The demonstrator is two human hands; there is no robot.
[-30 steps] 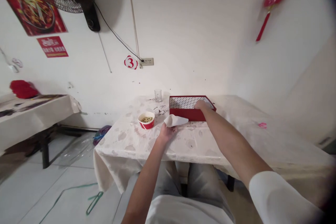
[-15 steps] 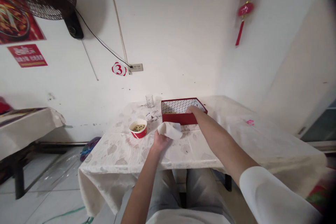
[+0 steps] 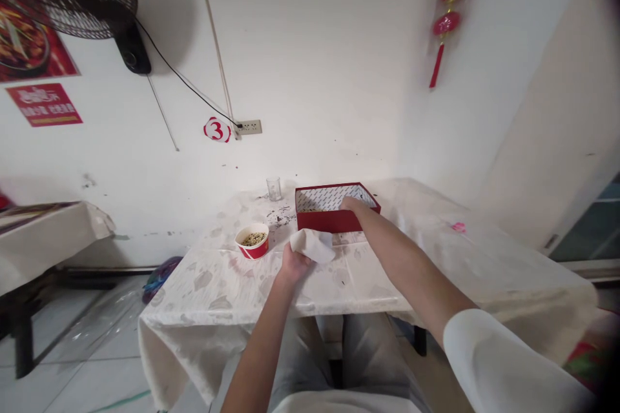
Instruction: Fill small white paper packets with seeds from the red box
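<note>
My left hand grips a white paper-like piece, perhaps a cup or folded sheet, just in front of a red box. Over the front wall of this open box reaches my right hand; its fingers are down inside and hidden, so I cannot see what they hold. The box has a white patterned lining, and small seed-like bits lie along its bottom at the left. Left of my left hand stands a red and white paper bowl partly filled with pale and dark grains.
A clear glass stands at the back of the cloth-covered table. Dark bits lie scattered between bowl and box. A pink item is at the right. Behind rises a white wall with a fan.
The view has shifted slightly. My right hand stays in the box and my left hand keeps the white piece, which has turned a little.
</note>
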